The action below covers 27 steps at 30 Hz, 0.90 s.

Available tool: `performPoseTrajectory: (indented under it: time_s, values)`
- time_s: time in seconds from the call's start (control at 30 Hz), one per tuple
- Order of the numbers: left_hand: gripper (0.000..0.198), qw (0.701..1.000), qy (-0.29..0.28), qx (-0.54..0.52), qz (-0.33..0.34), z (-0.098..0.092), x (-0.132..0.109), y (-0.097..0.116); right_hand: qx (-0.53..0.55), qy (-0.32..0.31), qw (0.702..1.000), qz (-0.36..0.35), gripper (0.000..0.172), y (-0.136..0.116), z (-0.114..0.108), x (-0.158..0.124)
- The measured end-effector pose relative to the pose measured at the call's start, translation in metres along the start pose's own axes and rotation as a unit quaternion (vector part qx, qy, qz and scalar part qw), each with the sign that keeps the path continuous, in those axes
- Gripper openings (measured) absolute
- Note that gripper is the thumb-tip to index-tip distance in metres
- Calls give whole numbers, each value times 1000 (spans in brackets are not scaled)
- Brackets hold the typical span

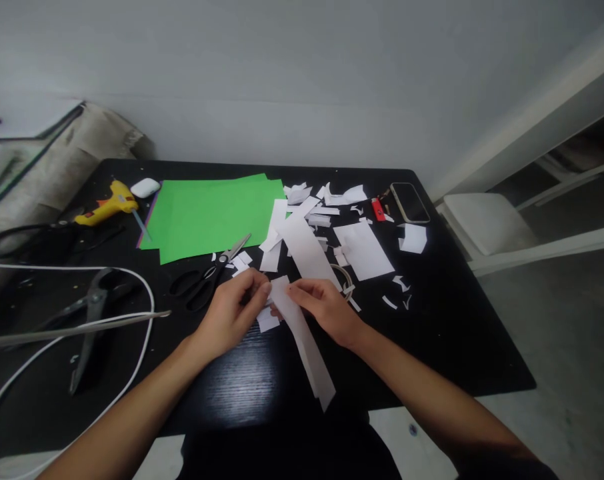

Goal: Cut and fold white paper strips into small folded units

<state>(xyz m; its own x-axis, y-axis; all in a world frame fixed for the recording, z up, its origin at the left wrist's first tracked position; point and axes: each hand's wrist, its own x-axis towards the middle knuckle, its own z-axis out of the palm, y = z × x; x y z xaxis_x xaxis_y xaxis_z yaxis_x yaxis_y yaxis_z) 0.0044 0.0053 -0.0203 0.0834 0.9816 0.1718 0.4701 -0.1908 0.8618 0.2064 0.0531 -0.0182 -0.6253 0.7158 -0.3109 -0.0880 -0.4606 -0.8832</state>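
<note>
A long white paper strip (pixel 305 340) hangs down toward the table's front edge, its upper end between my two hands. My left hand (pixel 235 307) pinches the left side of that end, thumb and fingers together. On the right side, my right hand (pixel 325 303) grips the same strip with thumb and forefinger. Black-handled scissors (pixel 207 277) lie partly open just left of my left hand. Small white paper pieces (pixel 268 321) lie beneath the hands. Beyond them a wider white strip (pixel 307 250) rests beside a roll of tape (pixel 343 270), which is partly covered.
Green sheets (pixel 207 217) lie at the back of the black table (pixel 462 333). A yellow glue gun (pixel 113 203), white cable (pixel 145 347) and large shears (pixel 93 313) are at the left. White sheet (pixel 365 250), red lighter (pixel 378 209) and phone (pixel 409 202) lie at the right.
</note>
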Motion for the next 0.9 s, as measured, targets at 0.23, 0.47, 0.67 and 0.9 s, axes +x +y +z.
performPoseTrajectory:
  time_s: [0.23,0.47,0.67,0.9]
  values:
    - [24,1000,7,9,-21,-1,2,0,-43,44,998,-9,37,0,1,-1]
    - [24,1000,1,22,-21,0,2,-1,-117,83,988,-51,32,0,1,-2]
    - [23,999,20,22,-36,-2,3,-3,12,8,999,40,46,2,0,0]
    - [23,999,36,22,-34,-2,4,-4,0,2,1000,28,43,2,-1,0]
